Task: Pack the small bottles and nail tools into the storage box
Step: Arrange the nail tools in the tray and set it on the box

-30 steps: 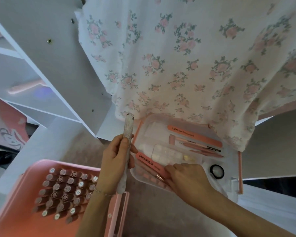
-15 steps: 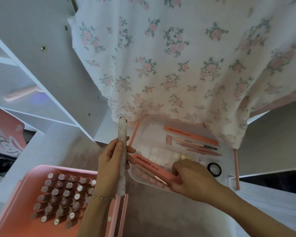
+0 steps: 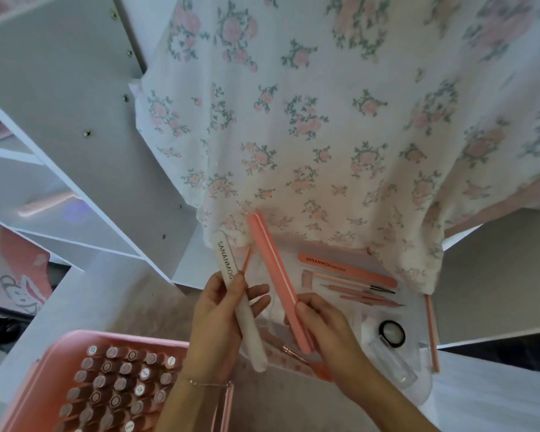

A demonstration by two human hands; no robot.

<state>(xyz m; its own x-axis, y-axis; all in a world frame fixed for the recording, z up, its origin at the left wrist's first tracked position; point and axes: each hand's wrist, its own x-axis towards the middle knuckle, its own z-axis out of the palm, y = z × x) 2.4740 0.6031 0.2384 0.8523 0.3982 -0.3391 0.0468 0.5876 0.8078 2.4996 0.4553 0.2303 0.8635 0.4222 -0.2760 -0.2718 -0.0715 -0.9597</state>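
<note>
Pink buffer lifted out of the clear kit

Pink rectangular foam nail buffer [image 3: 279, 283], which half a second ago lay in the clear plastic tool case [image 3: 418, 385], is now raised above that case; the right hand [image 3: 328, 332] pinches its lower part; the left hand [image 3: 214, 319] grips a white flat nail file [image 3: 242, 302] beside it; probably both go next into the pink plastic storage box [image 3: 60, 353] of small bottles [image 3: 119, 381], left of the case.

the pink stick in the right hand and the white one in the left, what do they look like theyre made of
Pink nail buffer: looks like soft foam, matte, thick-sided with a pale core line along its edge.
White nail file: seems a thin board with a dull, gritty-looking coating and printed lettering; the core can't be told.
The clear storage box looks like glossy see-through plastic.
</note>
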